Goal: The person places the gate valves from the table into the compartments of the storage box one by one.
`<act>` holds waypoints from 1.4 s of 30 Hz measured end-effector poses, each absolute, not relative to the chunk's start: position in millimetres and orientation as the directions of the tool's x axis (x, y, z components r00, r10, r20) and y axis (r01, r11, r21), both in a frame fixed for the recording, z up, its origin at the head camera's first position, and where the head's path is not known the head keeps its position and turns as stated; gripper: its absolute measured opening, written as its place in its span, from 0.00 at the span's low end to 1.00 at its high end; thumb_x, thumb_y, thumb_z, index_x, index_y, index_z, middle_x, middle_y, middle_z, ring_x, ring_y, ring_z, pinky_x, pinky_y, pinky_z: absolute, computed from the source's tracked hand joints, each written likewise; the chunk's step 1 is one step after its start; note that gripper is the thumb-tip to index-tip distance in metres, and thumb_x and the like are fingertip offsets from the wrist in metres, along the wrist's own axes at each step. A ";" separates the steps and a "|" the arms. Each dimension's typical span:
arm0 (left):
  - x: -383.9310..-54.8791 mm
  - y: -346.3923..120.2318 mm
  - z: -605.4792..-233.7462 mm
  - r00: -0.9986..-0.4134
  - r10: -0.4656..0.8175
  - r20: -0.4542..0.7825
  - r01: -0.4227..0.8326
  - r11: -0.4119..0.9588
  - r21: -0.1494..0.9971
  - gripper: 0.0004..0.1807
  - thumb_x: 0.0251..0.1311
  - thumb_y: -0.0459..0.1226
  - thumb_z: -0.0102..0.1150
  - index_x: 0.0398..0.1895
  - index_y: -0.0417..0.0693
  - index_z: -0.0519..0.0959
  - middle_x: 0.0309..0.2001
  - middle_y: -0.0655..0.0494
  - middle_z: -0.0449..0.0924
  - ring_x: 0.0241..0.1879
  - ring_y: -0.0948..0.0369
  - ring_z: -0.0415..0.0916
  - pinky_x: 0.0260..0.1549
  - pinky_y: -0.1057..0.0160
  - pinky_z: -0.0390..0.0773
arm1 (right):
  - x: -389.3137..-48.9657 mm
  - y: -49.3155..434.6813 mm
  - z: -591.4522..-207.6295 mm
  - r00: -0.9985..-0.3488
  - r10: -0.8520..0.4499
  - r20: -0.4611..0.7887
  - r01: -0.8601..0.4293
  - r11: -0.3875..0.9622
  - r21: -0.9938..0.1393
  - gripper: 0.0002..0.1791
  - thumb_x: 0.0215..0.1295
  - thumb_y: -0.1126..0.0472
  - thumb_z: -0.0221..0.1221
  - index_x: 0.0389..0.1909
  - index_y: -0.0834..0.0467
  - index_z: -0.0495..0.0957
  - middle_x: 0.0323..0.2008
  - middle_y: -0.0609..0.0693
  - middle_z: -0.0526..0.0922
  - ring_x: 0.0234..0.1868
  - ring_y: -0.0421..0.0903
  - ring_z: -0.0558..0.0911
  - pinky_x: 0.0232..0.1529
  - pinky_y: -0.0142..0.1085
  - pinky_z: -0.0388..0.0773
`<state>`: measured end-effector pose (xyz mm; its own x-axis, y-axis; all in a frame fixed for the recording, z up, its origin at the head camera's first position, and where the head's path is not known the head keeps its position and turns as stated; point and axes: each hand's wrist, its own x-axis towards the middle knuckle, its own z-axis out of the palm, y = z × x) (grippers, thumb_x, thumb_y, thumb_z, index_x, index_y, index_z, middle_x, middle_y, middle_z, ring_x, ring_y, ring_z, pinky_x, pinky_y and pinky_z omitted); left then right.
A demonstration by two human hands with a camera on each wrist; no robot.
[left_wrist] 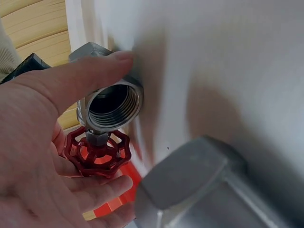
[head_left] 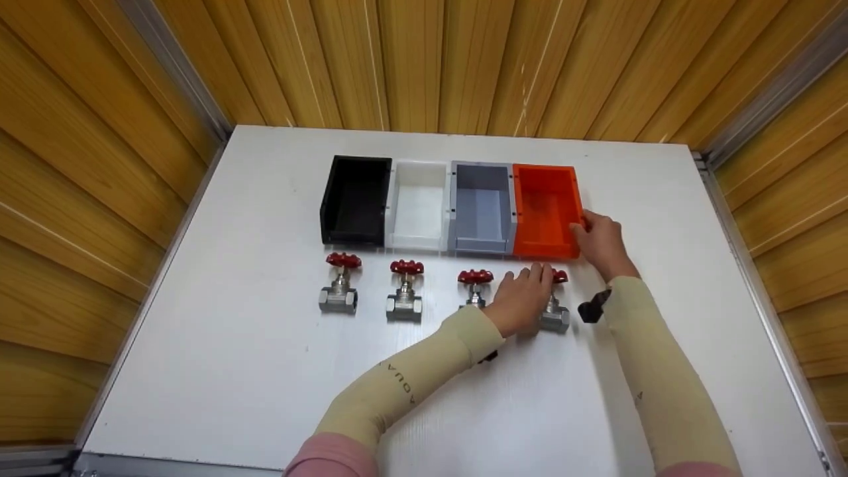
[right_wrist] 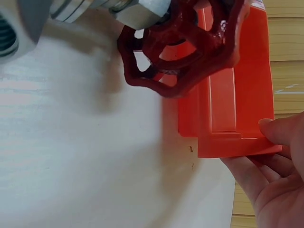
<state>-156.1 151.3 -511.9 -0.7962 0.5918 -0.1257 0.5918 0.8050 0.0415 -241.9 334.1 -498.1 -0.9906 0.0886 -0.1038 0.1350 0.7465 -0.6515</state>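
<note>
Red-wheeled metal valve (head_left: 555, 318), rightmost on the white tabletop (head_left: 232, 364), at the left hand (head_left: 522, 299).
Hex-ended and threaded, it lies between thumb (left_wrist: 90, 78) and fingers (left_wrist: 102, 192), whether clamped I cannot tell; behind, the right hand (head_left: 603, 246) pinches the orange plastic bin (head_left: 544, 248).

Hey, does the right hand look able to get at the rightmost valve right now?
Probably not easily: the right hand holds the orange bin by its edge, and the left hand partly covers the rightmost valve.

Black bin (head_left: 356, 199), white bin (head_left: 419, 202), grey bin (head_left: 481, 209), orange bin (head_left: 545, 199) — red handwheels (head_left: 407, 267), silver valve bodies (head_left: 404, 307) — yellow-brown wood-grain panels (head_left: 411, 66).
</note>
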 end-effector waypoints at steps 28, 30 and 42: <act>-164.0 146.8 -511.0 -0.757 0.654 0.014 0.654 0.756 0.030 0.30 0.51 0.39 0.61 0.59 0.43 0.66 0.48 0.53 0.74 0.25 0.65 0.75 0.23 0.67 0.82 | -244.0 333.7 -498.4 -0.982 0.096 -0.163 0.180 0.736 -0.653 0.28 0.74 0.58 0.50 0.71 0.64 0.60 0.59 0.66 0.75 0.50 0.53 0.74 0.55 0.46 0.74; -165.2 146.1 -511.1 -0.754 0.657 0.008 0.656 0.754 0.038 0.32 0.51 0.39 0.62 0.60 0.42 0.65 0.50 0.52 0.74 0.24 0.65 0.74 0.23 0.67 0.82 | -243.9 333.5 -498.1 -0.982 0.094 -0.165 0.181 0.734 -0.655 0.28 0.74 0.58 0.50 0.71 0.64 0.60 0.59 0.66 0.75 0.50 0.53 0.74 0.55 0.46 0.74; -170.8 144.3 -503.5 -0.749 0.662 -0.012 0.659 0.747 0.086 0.46 0.35 0.49 0.77 0.57 0.43 0.63 0.46 0.53 0.70 0.30 0.63 0.74 0.28 0.67 0.83 | -243.2 334.3 -499.6 -0.978 0.102 -0.183 0.200 0.720 -0.665 0.27 0.74 0.58 0.49 0.70 0.62 0.62 0.59 0.64 0.75 0.50 0.54 0.74 0.56 0.47 0.74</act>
<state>-170.8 144.3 -503.5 -0.7493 0.6622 -0.0119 0.6590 0.7472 0.0857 -243.2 334.3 -499.6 -0.9777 0.1019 -0.1834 0.1997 0.7198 -0.6649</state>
